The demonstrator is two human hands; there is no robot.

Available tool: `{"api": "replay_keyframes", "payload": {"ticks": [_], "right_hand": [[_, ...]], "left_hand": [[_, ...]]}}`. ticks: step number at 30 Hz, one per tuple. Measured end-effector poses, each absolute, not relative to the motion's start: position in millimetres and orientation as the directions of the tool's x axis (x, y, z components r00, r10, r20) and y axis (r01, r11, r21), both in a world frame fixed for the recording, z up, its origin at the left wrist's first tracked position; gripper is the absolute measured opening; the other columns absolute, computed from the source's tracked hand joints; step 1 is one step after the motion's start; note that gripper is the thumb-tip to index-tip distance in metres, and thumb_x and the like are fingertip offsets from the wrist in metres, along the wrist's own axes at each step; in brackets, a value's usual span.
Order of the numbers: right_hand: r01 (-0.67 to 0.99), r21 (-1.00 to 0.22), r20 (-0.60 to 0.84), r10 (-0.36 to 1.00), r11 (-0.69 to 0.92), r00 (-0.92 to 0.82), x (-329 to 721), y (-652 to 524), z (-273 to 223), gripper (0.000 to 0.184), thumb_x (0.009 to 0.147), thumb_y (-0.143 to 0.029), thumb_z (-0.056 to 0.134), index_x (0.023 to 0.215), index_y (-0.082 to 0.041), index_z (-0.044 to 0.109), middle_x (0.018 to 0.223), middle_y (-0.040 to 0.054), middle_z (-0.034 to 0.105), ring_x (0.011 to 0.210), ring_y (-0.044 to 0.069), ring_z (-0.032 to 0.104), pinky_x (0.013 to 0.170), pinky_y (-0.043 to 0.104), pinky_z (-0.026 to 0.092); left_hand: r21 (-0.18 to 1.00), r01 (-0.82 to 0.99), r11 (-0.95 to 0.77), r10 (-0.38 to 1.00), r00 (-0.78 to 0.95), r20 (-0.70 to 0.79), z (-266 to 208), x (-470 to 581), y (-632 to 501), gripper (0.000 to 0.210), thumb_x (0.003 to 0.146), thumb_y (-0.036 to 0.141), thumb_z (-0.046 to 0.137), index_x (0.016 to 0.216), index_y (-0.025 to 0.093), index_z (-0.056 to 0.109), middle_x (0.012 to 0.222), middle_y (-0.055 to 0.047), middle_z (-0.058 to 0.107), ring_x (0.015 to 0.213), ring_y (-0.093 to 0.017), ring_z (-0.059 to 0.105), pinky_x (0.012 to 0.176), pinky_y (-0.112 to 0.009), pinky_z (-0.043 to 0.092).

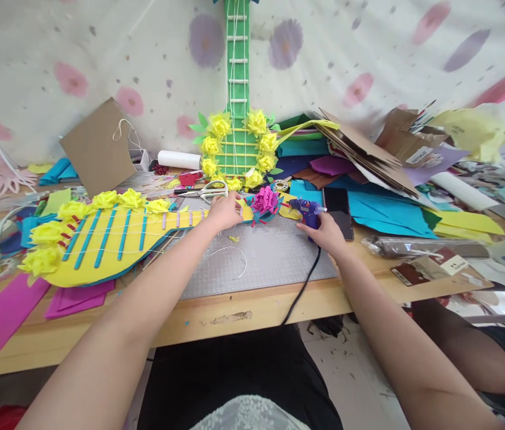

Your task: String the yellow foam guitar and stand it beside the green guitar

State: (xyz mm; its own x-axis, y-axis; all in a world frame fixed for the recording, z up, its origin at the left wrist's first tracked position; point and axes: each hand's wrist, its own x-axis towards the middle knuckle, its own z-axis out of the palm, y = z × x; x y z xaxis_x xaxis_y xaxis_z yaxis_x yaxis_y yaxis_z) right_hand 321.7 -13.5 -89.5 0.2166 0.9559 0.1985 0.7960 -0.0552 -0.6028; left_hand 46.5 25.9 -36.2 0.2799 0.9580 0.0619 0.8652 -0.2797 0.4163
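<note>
A yellow cardboard lute-like instrument (120,245) lies across the left of the table, with teal and pink strips, white strings and yellow paper flowers (40,261) along its body. My left hand (225,212) is closed around its narrow neck, and its fingertips are partly hidden. A magenta paper flower (265,201) with teal and red pieces sits at the neck's end. My right hand (328,232) grips a blue-purple hot glue gun (308,212) just right of that flower, its nozzle pointing left. Scissors (210,191) lie behind my left hand.
A green instrument (237,89) stands upright against the flowered sheet. Under my hands is a grey cutting mat (274,257), crossed by the black cord (302,286). A phone (336,203), blue sheets (382,206) and cardboard (364,149) lie right. Another person's leg (467,346) shows at lower right.
</note>
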Motion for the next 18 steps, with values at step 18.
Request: {"api": "replay_keyframes", "payload": {"ticks": [18], "right_hand": [[0.43, -0.893, 0.33, 0.846, 0.134, 0.42, 305, -3, -46, 0.046, 0.065, -0.052, 0.062, 0.094, -0.016, 0.06, 0.076, 0.0047, 0.064, 0.064, 0.015, 0.059, 0.056, 0.029, 0.047]], "left_hand": [[0.557, 0.783, -0.276, 0.954, 0.291, 0.063, -31, 29, 31, 0.067, 0.056, 0.037, 0.068, 0.118, 0.023, 0.048, 0.109, -0.005, 0.062, 0.111, -0.028, 0.05, 0.099, -0.04, 0.029]]}}
